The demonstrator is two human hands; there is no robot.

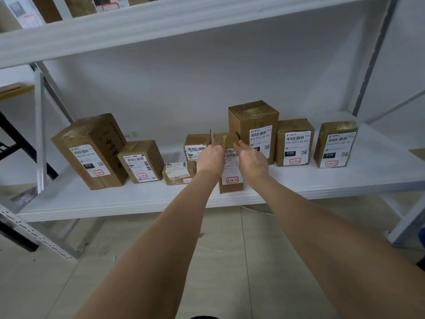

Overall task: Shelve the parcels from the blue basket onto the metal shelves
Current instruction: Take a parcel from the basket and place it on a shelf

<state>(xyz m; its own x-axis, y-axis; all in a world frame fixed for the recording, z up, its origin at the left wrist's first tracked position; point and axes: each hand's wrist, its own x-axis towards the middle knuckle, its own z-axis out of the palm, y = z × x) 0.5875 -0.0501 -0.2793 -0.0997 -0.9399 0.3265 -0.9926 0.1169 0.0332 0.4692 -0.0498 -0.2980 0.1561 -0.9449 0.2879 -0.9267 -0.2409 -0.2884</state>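
Beige tiled floor [230,254]: pale and matt, crossed by thin grout lines, it fills the lower half of the view. White wall [207,88]: plain and evenly lit, it rises beyond the floor's far edge and bears no marks. Black frame [20,139]: built of straight bars, one slanting and one crossing it level, it stands toward the floor's left edge. Yellowish wooden board [16,89]: it lies level above the black frame, showing only its front edge and a strip of its top. Blue object [422,236]: it sits at the floor's right edge, cut by the view's border, and its nature cannot be told.
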